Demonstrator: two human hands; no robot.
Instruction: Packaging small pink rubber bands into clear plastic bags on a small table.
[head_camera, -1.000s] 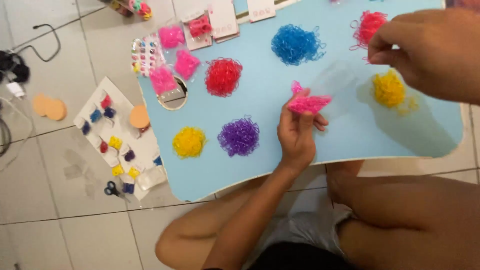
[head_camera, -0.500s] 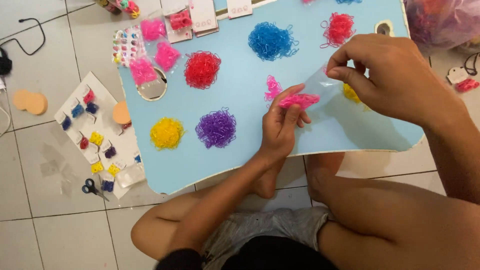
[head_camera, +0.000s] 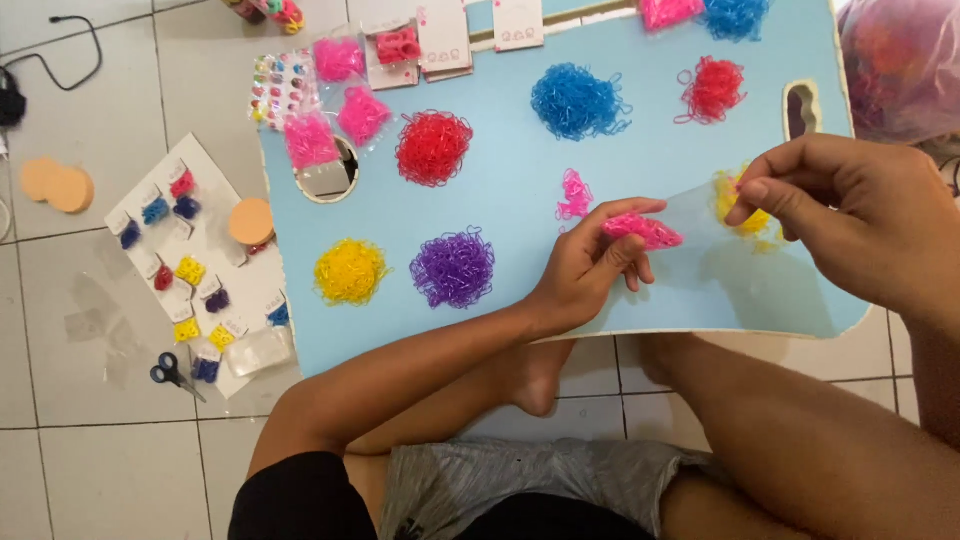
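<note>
Left hand pinched on pink bands inside clear bag | right hand pinched on bag's far end | board edge just under left wrist, bare blue beneath | purple pile left, yellow pile behind bag, loose pink bands just above.

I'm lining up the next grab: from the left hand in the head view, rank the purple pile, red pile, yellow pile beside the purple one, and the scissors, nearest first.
From the left hand:
1. Purple pile, just to its left on the blue board.
2. Red pile, up and left.
3. Yellow pile, beyond the purple one.
4. Scissors, on the floor, far left.
</note>
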